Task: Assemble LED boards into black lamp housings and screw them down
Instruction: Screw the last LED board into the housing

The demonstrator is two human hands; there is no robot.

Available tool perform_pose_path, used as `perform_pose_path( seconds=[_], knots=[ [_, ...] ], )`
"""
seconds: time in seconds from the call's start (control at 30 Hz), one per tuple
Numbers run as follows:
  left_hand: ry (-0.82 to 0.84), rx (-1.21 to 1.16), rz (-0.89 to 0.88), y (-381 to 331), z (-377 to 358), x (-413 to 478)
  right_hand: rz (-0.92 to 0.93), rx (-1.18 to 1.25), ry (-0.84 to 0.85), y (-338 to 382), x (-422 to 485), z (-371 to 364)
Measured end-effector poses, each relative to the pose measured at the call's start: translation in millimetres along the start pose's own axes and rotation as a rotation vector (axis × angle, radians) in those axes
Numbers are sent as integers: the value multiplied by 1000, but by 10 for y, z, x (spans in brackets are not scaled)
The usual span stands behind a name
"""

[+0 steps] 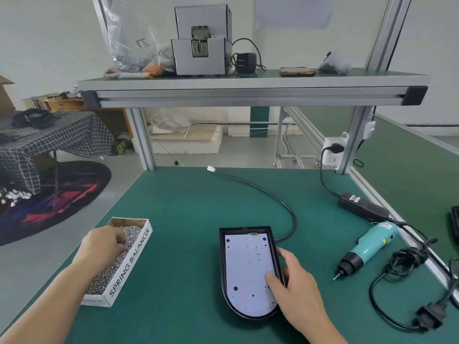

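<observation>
One green table [188,219] carries the work, and one aluminium-framed shelf [248,84] crosses above and beyond both grips, bearing one grey boxed machine [201,45]. One black lamp housing [222,256], flat-ended at the far side and rounded at the near side, lies on the table directly left of the right grip [295,286]. One white LED board [246,269] dotted with red and orange points sits inside it. The right grip is partly closed on the housing's right wall, with the thumb [272,279] lying on the board's near right part and the fingers outside the rim. One open cardboard box [129,264] lettered SPRING BALANCER lies under and beside the left grip [104,244], well left of the housing. It is filled with small silver screws [104,279], too many to count. The left grip's fingers curl down into the screws with their tips hidden, so whether a screw is held cannot be told. One teal electric screwdriver [367,249] lies right of the right grip, apart from it, bit toward the near side. One black cable [273,194] curves away beyond the right grip from the housing's far end, ending in one white connector [211,169].
</observation>
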State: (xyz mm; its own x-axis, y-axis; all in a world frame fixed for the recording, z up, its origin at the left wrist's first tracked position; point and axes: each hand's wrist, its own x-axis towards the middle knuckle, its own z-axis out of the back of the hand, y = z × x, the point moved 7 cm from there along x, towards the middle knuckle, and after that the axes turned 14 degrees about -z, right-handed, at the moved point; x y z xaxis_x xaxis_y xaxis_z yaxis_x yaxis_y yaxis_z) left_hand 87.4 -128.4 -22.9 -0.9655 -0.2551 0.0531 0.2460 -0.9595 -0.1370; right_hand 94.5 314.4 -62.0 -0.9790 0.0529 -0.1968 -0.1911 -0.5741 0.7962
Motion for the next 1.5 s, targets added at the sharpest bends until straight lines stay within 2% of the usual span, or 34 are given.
perform_pose_path(
  seconds=[0.07,0.23,0.6,0.67,0.73,0.83,0.93,1.03,1.13,1.23,1.33,1.5],
  knots=[
    [-58,17,7,4,-5,-14,-1,-3,-2,-13,6,-4],
    [-51,56,-1,-22,-1,-36,1,-6,-14,-20,25,-6],
    [-146,-268,114,92,104,-109,9,-2,-9,-32,35,-13],
    [-203,-586,139,87,138,-121,19,-6,-14,-30,31,-12],
    [-219,-1093,159,-89,157,-143,29,-4,-22,-28,36,-7],
    [-107,-1696,151,-762,180,-278,31,0,-27,-32,48,-11],
    [43,-2081,207,-1569,54,-488,33,4,-32,-25,39,-9],
    [234,-2277,318,-2259,-140,-679,46,10,-35,4,20,-9],
    [381,-2336,390,-2688,-266,-795,42,8,-39,8,18,-3],
    [447,-2324,404,-2896,-348,-831,31,25,-31,-16,23,-3],
    [437,-2272,417,-2924,-442,-802,29,31,-30,-33,41,-1],
    [312,-2082,404,-2877,-651,-781,57,29,-50,-22,38,-7]
  ],
)
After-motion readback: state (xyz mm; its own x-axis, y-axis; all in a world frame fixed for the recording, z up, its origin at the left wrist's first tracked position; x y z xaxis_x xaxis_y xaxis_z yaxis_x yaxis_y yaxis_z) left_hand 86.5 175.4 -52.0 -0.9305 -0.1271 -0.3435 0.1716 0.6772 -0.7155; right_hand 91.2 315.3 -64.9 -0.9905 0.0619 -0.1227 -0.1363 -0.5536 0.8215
